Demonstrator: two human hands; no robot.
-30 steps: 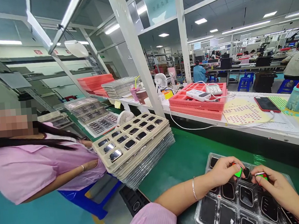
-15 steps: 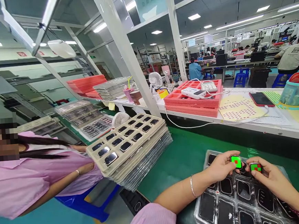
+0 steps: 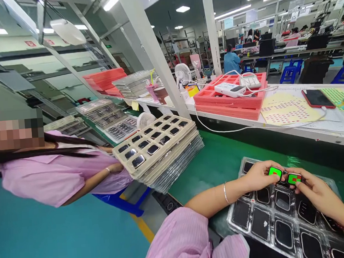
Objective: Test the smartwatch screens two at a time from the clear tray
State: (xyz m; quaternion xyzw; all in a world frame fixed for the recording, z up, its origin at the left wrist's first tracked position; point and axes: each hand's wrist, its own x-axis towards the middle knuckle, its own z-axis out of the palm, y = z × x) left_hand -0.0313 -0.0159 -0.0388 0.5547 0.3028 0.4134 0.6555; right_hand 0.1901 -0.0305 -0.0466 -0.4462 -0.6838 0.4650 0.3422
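My left hand (image 3: pixel 260 175) is closed on a smartwatch body (image 3: pixel 274 172) without a strap, its lit screen green with a red patch. In my right hand (image 3: pixel 312 185) is a second smartwatch body (image 3: pixel 294 179), its screen showing green and red blocks. The two watches are held close side by side, screens facing up toward me. Beneath both hands lies a clear plastic tray (image 3: pixel 256 239) whose pockets hold several dark watch-shaped pieces. Part of the tray is hidden by my hands and forearms.
Left of the tray stands a tall stack of beige trays (image 3: pixel 162 155) with dark watch screens in the top one. A co-worker in a pink top (image 3: pixel 49 174) sits further left. On the shelf ahead are red foam trays (image 3: pixel 228 110), a white device (image 3: pixel 230 89) and a phone (image 3: pixel 317 99).
The view has swung a little downward. The right-hand watch has tilted, my thumb now lies on its screen, and the red blocks on the lit screens look different. Both hands keep their watches.
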